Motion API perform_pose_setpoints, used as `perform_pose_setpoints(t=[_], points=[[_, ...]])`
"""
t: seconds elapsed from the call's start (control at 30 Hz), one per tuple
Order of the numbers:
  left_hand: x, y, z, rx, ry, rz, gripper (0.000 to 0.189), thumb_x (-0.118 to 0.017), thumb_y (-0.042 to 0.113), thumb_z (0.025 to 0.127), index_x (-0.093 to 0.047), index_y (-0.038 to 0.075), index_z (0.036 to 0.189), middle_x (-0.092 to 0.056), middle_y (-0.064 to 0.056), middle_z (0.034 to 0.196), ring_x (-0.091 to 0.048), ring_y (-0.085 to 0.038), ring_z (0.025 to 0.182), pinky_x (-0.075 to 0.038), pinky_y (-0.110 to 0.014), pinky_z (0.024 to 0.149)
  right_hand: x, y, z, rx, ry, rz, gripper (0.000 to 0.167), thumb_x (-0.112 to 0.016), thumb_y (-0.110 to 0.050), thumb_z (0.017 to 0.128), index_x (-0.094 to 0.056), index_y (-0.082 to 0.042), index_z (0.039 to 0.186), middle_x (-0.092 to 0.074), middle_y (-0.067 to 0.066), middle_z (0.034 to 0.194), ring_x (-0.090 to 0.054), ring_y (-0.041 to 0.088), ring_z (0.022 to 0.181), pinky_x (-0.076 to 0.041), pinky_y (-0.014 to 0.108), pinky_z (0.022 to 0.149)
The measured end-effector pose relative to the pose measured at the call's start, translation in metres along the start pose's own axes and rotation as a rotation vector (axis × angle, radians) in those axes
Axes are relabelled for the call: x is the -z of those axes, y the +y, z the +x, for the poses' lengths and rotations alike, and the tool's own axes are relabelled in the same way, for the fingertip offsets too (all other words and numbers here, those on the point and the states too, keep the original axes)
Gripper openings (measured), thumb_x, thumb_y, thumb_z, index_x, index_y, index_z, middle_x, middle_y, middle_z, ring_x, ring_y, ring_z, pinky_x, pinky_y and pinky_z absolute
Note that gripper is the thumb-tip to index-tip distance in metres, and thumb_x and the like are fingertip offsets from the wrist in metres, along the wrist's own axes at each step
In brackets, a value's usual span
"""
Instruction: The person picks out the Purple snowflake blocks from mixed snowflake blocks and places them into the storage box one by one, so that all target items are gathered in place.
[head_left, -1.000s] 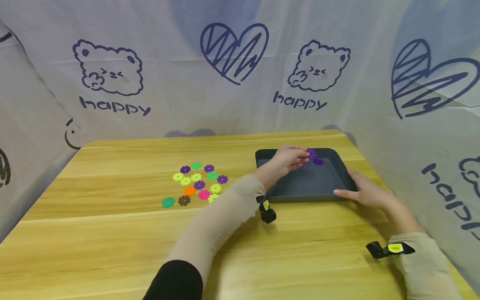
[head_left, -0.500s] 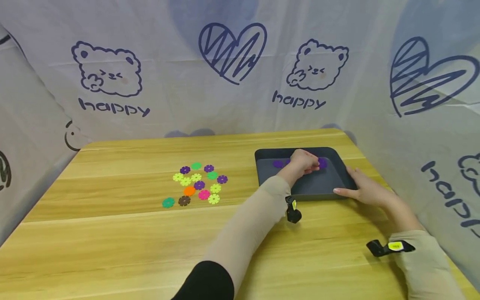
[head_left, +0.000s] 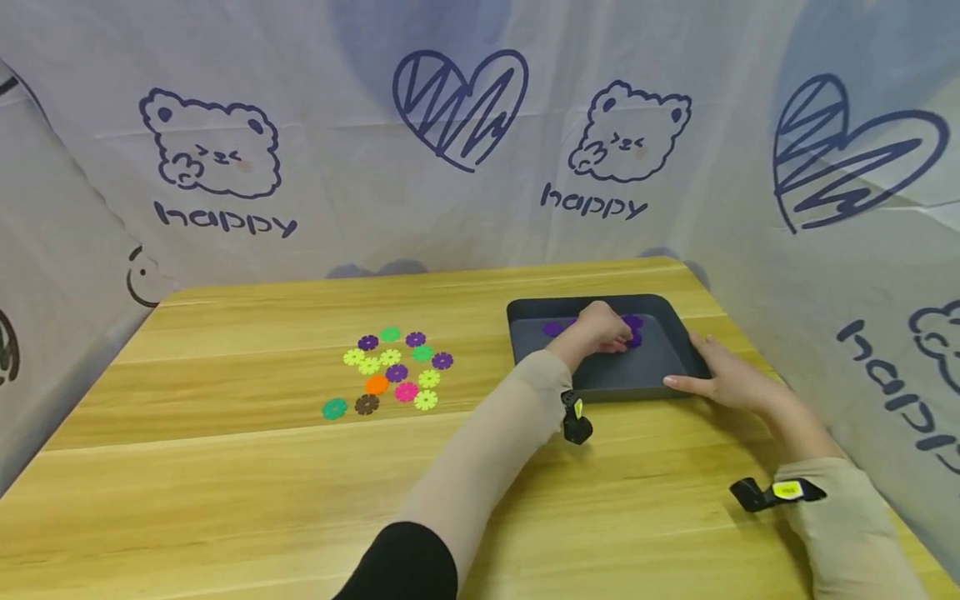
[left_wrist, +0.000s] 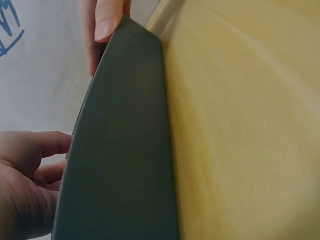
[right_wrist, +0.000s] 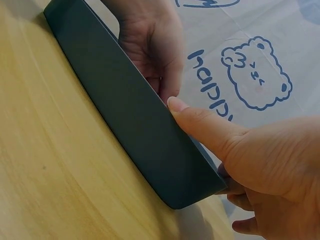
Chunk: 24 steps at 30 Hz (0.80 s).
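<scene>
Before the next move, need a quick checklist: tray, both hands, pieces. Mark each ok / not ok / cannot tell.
1. Tray flat on the table: ok.
2. Right hand steadying the tray: ok, it grips the near right corner.
3. Left hand clear of the tray: not ok, it reaches inside, over the tray floor.
4. Left hand free of any piece: cannot tell, purple pieces show right beside its fingers, but the contact is hidden.
5. All purple ones in the tray: not ok, four purple discs lie on the table among other colours.
6. Loose group apart from the tray: ok, it lies to the left, not touching.
</scene>
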<state>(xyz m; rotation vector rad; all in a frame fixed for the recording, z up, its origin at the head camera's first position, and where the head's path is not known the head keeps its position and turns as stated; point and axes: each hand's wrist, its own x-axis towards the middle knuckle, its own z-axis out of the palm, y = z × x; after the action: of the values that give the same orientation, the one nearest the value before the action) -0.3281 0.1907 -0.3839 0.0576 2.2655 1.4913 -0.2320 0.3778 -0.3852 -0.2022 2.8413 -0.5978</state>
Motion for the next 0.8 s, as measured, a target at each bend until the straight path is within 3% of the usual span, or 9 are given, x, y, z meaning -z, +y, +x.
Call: perform_pose_setpoints(t=[0.17, 0.27, 0.4, 0.53, 0.8], points=[[0.000, -0.002, 0.000, -0.040, -0.078, 0.144, 0.011, -0.067, 0.012, 0.091, -0.070, 0.002, 0.087, -0.074, -0.011, 0.084, -0.060, -0.015, 0.056, -0.050, -0.026, 0.055, 0.000, 0.000, 0.000, 0.014, -0.001, 0.004, 0.108, -0.060, -0.056, 0.090, -0.006, 0.017, 0.148, -0.006, 0.049, 0.147, -0.011, 0.065, 0.135, -0.016, 0.071, 0.108], [0.000, -0.001, 0.000, -0.078, -0.118, 0.206, 0.011, -0.067, 0.015, 0.090, -0.071, 0.005, 0.086, -0.070, -0.007, 0.082, -0.055, -0.013, 0.054, -0.046, -0.026, 0.051, 0.000, 0.000, 0.000, 0.006, -0.006, 0.017, 0.108, -0.060, -0.056, 0.091, -0.003, 0.016, 0.149, -0.003, 0.049, 0.148, -0.009, 0.065, 0.136, -0.016, 0.071, 0.108], [0.008, 0.000, -0.006, -0.110, -0.152, 0.188, 0.016, -0.068, 0.017, 0.090, -0.074, 0.009, 0.103, -0.070, -0.004, 0.092, -0.064, -0.016, 0.069, -0.051, -0.030, 0.059, 0.002, -0.001, -0.001, 0.004, -0.002, 0.017, 0.108, -0.060, -0.056, 0.091, -0.003, 0.015, 0.149, -0.003, 0.049, 0.148, -0.010, 0.065, 0.136, -0.016, 0.072, 0.108], [0.025, -0.004, -0.016, -0.179, -0.198, 0.183, 0.028, -0.065, 0.018, 0.093, -0.069, 0.010, 0.120, -0.071, -0.003, 0.104, -0.069, -0.020, 0.088, -0.055, -0.035, 0.071, 0.002, -0.002, -0.001, -0.001, -0.003, 0.011, 0.109, -0.060, -0.057, 0.090, -0.004, 0.015, 0.149, -0.004, 0.049, 0.148, -0.011, 0.066, 0.135, -0.016, 0.072, 0.108], [0.076, -0.013, -0.055, -0.337, -0.291, 0.186, 0.025, -0.061, 0.020, 0.096, -0.066, 0.013, 0.120, -0.066, -0.001, 0.113, -0.063, -0.026, 0.108, -0.051, -0.046, 0.095, 0.001, -0.001, 0.000, 0.017, 0.014, 0.016, 0.108, -0.061, -0.056, 0.090, -0.006, 0.016, 0.149, -0.006, 0.049, 0.147, -0.011, 0.065, 0.135, -0.016, 0.071, 0.109]])
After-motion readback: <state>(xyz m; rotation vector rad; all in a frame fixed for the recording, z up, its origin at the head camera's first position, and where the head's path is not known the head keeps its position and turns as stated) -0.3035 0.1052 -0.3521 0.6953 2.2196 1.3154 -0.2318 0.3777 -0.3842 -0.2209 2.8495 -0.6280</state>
